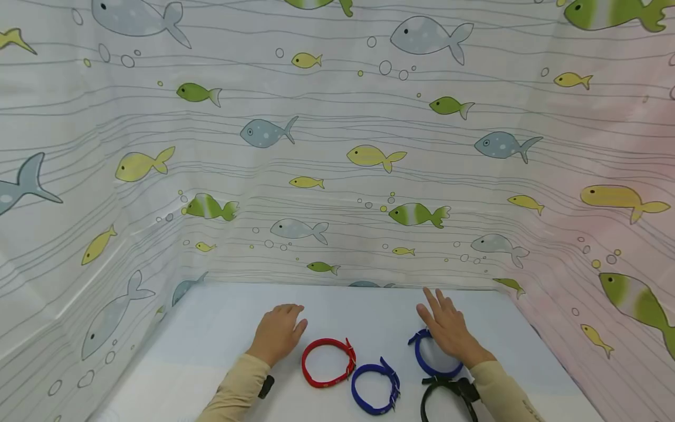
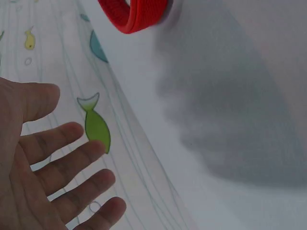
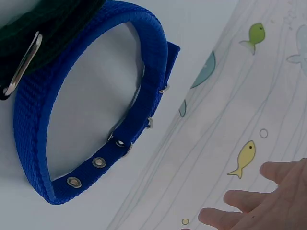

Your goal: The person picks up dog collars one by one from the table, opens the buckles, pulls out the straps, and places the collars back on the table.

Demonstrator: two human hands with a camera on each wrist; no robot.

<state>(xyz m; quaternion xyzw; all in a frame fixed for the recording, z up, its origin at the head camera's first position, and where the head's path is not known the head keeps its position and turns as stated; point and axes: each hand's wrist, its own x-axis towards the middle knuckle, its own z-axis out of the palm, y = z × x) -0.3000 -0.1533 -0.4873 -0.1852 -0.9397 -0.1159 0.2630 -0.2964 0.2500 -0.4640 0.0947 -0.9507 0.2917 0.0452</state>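
My left hand (image 1: 278,334) is above the white table, to the left of a red buckled collar (image 1: 323,384), with nothing in its fingers. In the left wrist view the palm (image 2: 29,182) shows with fingers spread, apart from the red band (image 2: 146,17). The right hand (image 1: 448,328) hovers over a blue collar (image 1: 440,374), hiding part of its ring; its fingers are extended and hold nothing. This collar's metal eyelets (image 3: 99,162) appear in the right wrist view. A second blue collar (image 1: 354,387) lies between the red one and that pair.
A dark green collar (image 1: 423,404) lies nearest me on the right, touching the far blue one. White sheeting (image 1: 337,193) printed with fish surrounds the table (image 1: 232,310) at the back and both sides. Each wrist wears a small black device (image 1: 266,387).
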